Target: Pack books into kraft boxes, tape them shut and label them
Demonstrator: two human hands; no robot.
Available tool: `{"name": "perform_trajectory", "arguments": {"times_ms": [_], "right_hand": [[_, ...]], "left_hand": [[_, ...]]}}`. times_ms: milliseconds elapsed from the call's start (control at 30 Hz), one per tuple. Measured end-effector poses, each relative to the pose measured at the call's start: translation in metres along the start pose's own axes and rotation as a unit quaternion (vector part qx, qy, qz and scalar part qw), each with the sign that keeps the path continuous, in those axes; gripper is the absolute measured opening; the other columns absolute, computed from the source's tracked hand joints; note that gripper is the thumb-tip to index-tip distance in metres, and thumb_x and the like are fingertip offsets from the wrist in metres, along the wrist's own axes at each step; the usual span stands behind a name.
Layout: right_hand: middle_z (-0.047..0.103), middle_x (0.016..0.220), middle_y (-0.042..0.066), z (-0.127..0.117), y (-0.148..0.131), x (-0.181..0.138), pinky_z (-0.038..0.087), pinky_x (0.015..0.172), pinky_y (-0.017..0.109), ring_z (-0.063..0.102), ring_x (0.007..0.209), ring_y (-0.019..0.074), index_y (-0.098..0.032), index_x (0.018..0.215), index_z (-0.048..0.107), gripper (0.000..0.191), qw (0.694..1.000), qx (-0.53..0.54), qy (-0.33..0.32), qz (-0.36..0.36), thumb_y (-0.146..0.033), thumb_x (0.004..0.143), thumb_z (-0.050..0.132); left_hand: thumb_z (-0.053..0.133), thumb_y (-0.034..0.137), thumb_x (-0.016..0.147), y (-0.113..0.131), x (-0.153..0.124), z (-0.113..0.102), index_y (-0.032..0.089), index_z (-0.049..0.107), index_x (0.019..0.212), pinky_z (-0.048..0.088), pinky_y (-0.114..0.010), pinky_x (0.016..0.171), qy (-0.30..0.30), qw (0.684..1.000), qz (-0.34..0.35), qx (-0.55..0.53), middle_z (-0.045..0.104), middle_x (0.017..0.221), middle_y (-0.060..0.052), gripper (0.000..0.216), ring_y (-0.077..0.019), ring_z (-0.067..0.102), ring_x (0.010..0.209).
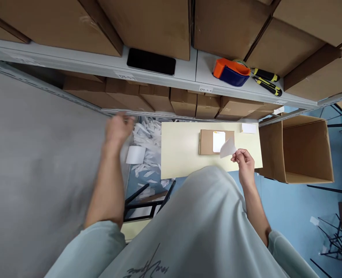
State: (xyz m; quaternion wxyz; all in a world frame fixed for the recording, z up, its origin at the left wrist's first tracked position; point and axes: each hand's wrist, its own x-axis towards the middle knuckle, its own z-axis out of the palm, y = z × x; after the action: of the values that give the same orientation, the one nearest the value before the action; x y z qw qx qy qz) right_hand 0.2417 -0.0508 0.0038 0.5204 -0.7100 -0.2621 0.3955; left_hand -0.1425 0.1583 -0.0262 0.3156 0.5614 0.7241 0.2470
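Observation:
My right hand (244, 161) pinches a small white slip of paper (227, 148) over the near edge of a pale yellow table (179, 148). Just beyond it a small flat brown box (207, 141) with a white label (218, 141) lies on the table. My left hand (118, 128) is stretched out to the left of the table, blurred by motion, above a heap of white paper scraps (147, 135) and a white label roll (135, 155) on the floor. Its fingers are smeared.
A grey shelf (101, 65) at the back carries large cardboard boxes, a black phone (151, 61), an orange-and-blue tape dispenser (230, 72) and yellow-black tools (267, 80). Smaller boxes stand below it. An open cardboard carton (299, 150) stands right of the table.

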Motion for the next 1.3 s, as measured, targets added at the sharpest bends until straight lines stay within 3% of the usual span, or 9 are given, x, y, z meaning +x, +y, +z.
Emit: {"name": "perform_trajectory", "arguments": {"times_ms": [100,200,267,333,433,667,933,1167,1300], "right_hand": [[0.07,0.081,0.001,0.002,0.003,0.0,0.054,0.072,0.034,0.065,0.072,0.018,-0.023,0.091,0.069,0.028,0.995,-0.063,0.018,-0.071,-0.051,0.095,0.071],[0.074,0.086,0.004,-0.001,0.008,0.0,0.055,0.076,0.037,0.067,0.079,0.0206,-0.025,0.095,0.071,0.02,0.955,-0.191,0.022,-0.227,-0.042,0.103,0.064],[0.077,0.089,0.006,-0.005,0.014,0.001,0.053,0.078,0.038,0.069,0.082,0.0221,-0.027,0.097,0.073,0.014,0.904,-0.276,-0.013,-0.327,-0.034,0.104,0.063],[0.079,0.09,0.006,-0.009,0.021,0.003,0.052,0.077,0.038,0.071,0.083,0.0228,-0.028,0.099,0.075,0.011,0.86,-0.333,-0.057,-0.383,-0.03,0.104,0.065],[0.079,0.092,0.006,-0.017,0.031,0.007,0.051,0.074,0.038,0.072,0.081,0.0222,-0.03,0.102,0.076,0.011,0.834,-0.369,-0.114,-0.395,-0.03,0.104,0.066],[0.076,0.089,0.005,-0.034,0.052,0.016,0.053,0.07,0.038,0.07,0.076,0.0209,-0.033,0.101,0.076,0.014,0.836,-0.353,-0.234,-0.349,-0.036,0.107,0.063],[0.079,0.095,0.006,-0.063,0.05,0.034,0.054,0.072,0.036,0.071,0.08,0.0197,-0.031,0.101,0.079,0.021,0.831,-0.341,-0.271,-0.347,-0.033,0.109,0.06],[0.076,0.101,0.008,-0.115,0.022,0.076,0.059,0.082,0.041,0.072,0.089,0.0226,-0.03,0.11,0.082,0.02,0.92,-0.229,-0.148,-0.281,-0.038,0.108,0.064],[0.073,0.098,0.006,-0.129,0.016,0.099,0.058,0.074,0.039,0.066,0.081,0.0205,-0.03,0.106,0.084,0.02,0.938,-0.198,-0.172,-0.227,-0.042,0.104,0.067]], "left_hand": [[0.079,0.047,0.092,0.011,-0.028,0.063,0.014,0.076,0.095,0.061,-0.038,0.097,-0.123,0.987,0.003,-0.105,0.081,0.096,-0.008,0.033,-0.0228,0.075,0.094],[0.081,0.069,0.082,0.042,-0.099,0.119,0.019,0.078,0.094,0.065,-0.043,0.094,-0.328,0.898,0.011,-0.293,0.084,0.107,-0.015,0.051,-0.0283,0.079,0.099],[0.08,0.074,0.083,0.067,-0.149,0.14,0.021,0.079,0.103,0.063,-0.048,0.105,-0.384,0.841,-0.012,-0.381,0.082,0.12,-0.017,0.057,-0.0313,0.079,0.112],[0.079,0.076,0.083,0.087,-0.185,0.151,0.021,0.077,0.104,0.061,-0.051,0.109,-0.369,0.816,-0.057,-0.442,0.082,0.122,-0.017,0.059,-0.0328,0.079,0.116],[0.08,0.075,0.083,0.103,-0.21,0.158,0.02,0.074,0.102,0.061,-0.052,0.111,-0.294,0.816,-0.121,-0.482,0.083,0.116,-0.016,0.059,-0.0321,0.079,0.116],[0.091,0.069,0.072,0.112,-0.216,0.176,0.02,0.072,0.094,0.064,-0.047,0.103,-0.227,0.866,-0.139,-0.423,0.082,0.096,-0.008,0.057,-0.0253,0.079,0.099],[0.084,0.059,0.078,0.137,-0.222,0.215,0.021,0.074,0.088,0.065,-0.037,0.085,-0.168,0.925,-0.099,-0.327,0.079,0.09,-0.006,0.041,-0.0219,0.075,0.087],[0.075,0.045,0.083,0.159,-0.213,0.22,0.022,0.072,0.088,0.059,-0.032,0.082,-0.178,0.953,-0.006,-0.246,0.075,0.087,-0.004,0.023,-0.0191,0.071,0.082],[0.073,0.043,0.085,0.172,-0.212,0.213,0.023,0.072,0.087,0.06,-0.033,0.085,-0.202,0.957,0.033,-0.204,0.075,0.088,-0.004,0.02,-0.0201,0.07,0.083]]}}
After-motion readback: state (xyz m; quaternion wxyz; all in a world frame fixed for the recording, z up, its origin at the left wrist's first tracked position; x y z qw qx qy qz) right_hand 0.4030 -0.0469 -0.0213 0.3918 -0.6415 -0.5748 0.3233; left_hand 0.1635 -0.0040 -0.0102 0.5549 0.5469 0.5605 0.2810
